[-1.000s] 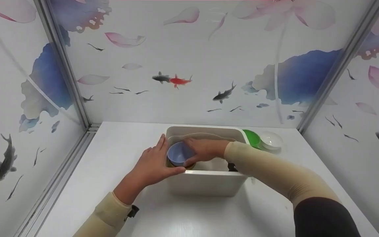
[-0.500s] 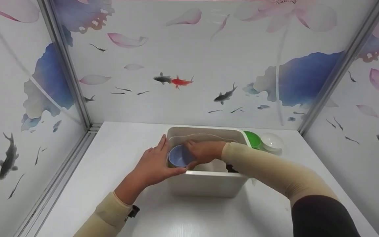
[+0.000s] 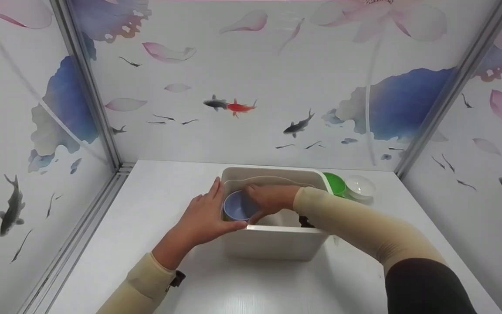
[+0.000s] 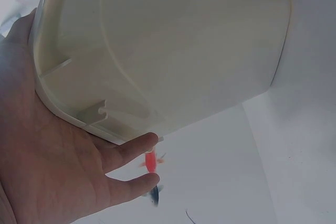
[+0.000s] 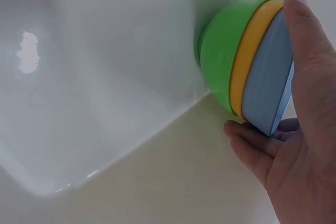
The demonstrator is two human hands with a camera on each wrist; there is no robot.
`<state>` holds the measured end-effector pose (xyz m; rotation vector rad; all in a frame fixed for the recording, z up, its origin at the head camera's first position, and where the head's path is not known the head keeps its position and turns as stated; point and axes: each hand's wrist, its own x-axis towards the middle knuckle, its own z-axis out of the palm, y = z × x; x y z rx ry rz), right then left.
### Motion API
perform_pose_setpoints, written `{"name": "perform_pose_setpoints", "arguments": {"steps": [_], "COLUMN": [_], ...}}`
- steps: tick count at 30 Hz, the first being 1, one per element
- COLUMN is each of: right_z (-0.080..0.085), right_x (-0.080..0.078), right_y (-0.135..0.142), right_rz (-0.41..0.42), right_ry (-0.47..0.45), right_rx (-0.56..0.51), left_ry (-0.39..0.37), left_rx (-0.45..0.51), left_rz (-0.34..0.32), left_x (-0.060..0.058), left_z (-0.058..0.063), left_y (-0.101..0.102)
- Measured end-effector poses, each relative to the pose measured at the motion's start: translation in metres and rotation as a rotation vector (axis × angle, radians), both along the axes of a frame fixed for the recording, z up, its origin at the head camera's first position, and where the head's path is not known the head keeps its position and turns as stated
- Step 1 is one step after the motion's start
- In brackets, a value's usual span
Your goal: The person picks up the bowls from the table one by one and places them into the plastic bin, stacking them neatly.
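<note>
A deep white bin [image 3: 273,244] stands on the table. Inside its left end is a nested stack of bowls: a blue bowl [image 3: 239,207] on top, a yellow bowl [image 5: 249,61] in the middle, a green bowl [image 5: 223,56] lowest. My right hand [image 3: 273,198] reaches into the bin and holds the blue bowl at its right side, thumb and fingers on opposite parts of its rim. The green bowl's base is at the bin floor. My left hand [image 3: 201,218] spreads along the bin's left end, thumb on the front rim, straight fingers against the outside.
Right of the bin, partly behind my right forearm, are another green bowl [image 3: 336,183] and a white bowl [image 3: 360,187]. Patterned panels enclose the white table [image 3: 164,187] at the back and both sides.
The blue bowl has settled slightly lower in the stack; the yellow edge seen beneath it a second ago is hidden in the head view. My left hand stays on the bin.
</note>
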<state>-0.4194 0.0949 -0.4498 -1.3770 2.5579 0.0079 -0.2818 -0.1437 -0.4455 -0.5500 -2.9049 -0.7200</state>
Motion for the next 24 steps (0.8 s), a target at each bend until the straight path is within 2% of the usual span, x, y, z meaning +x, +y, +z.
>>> {"name": "perform_pose_setpoints", "arguments": {"steps": [5, 10, 17, 24], "right_z": [-0.001, 0.0, 0.005, 0.024], "right_x": [-0.001, -0.002, -0.004, -0.005], "right_y": [0.0, 0.002, 0.008, 0.017], "right_rz": [-0.024, -0.031, -0.021, -0.065], "right_ry": [-0.024, -0.073, -0.127, -0.168], "right_rx": [-0.012, -0.065, -0.13, -0.123], "left_ry": [0.001, -0.005, 0.002, -0.006], "left_rx": [-0.001, -0.017, 0.008, 0.003], "left_rz": [-0.003, 0.006, 0.005, 0.007], "left_x": [0.0, -0.001, -0.001, 0.001], "left_z": [0.001, -0.001, -0.001, 0.001], "left_y": [0.0, 0.0, 0.0, -0.001]}}
